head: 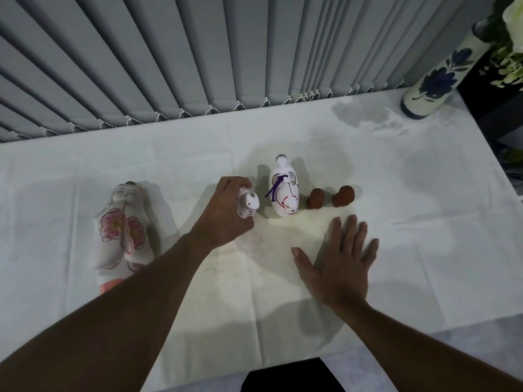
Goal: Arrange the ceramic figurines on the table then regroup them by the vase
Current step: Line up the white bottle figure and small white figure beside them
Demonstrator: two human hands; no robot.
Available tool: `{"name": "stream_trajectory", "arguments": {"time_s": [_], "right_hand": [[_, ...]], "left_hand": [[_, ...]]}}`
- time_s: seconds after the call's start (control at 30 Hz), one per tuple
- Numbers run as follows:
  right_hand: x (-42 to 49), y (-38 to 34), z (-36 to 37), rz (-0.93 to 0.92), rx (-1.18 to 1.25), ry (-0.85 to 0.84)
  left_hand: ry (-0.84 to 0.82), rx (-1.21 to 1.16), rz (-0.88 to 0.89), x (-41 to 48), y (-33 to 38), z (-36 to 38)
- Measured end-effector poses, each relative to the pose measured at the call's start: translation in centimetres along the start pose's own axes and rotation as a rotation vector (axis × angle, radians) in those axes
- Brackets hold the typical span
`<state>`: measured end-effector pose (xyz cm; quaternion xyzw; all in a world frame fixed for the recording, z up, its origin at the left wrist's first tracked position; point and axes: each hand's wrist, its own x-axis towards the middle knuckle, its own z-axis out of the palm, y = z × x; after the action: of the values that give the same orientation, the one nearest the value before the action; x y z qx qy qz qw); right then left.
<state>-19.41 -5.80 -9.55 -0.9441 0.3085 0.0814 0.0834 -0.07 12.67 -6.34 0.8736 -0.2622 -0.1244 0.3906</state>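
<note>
My left hand (223, 213) is closed around a small white figurine (249, 205) at the middle of the table. Just right of it stands a taller white figurine with a purple cord (283, 190). Two small brown figurines (315, 198) (343, 196) stand in a row to its right. A large figurine with pink flowers (123, 230) stands at the left, apart from the others. My right hand (341, 261) lies flat and open on the white tablecloth (424, 236), in front of the brown figurines. The white vase with blue flowers (435, 77) stands at the far right corner.
Grey vertical blinds (198, 58) hang along the table's far edge. White flowers and green leaves (509, 32) spill from the vase at the top right. The table's right edge drops off beside the vase; a dark object (291, 376) sits below the near edge.
</note>
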Motion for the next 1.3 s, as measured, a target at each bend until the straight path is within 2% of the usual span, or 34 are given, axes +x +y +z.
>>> {"name": "stream_trajectory", "arguments": {"time_s": [0.23, 0.43, 0.7, 0.93, 1.1, 1.3], "right_hand": [[0.0, 0.0, -0.1, 0.004, 0.000, 0.003], [0.0, -0.1, 0.0, 0.005, 0.003, 0.007], [0.0, 0.0, -0.1, 0.006, 0.001, 0.008], [0.0, 0.0, 0.1, 0.003, 0.004, 0.010], [0.1, 0.2, 0.2, 0.008, 0.019, 0.024], [-1.0, -0.3, 0.8, -0.032, 0.079, 0.106]], "left_hand": [[-0.047, 0.016, -0.028, -0.2, -0.4, 0.3], [-0.065, -0.079, -0.074, -0.4, -0.3, 0.2], [-0.077, 0.064, 0.021, 0.3, 0.6, 0.5], [-0.073, 0.064, -0.007, 0.0, 0.6, 0.6], [-0.133, 0.057, -0.093, -0.3, 0.8, 0.0], [-0.140, 0.209, -0.161, -2.4, 0.9, -1.8]]}}
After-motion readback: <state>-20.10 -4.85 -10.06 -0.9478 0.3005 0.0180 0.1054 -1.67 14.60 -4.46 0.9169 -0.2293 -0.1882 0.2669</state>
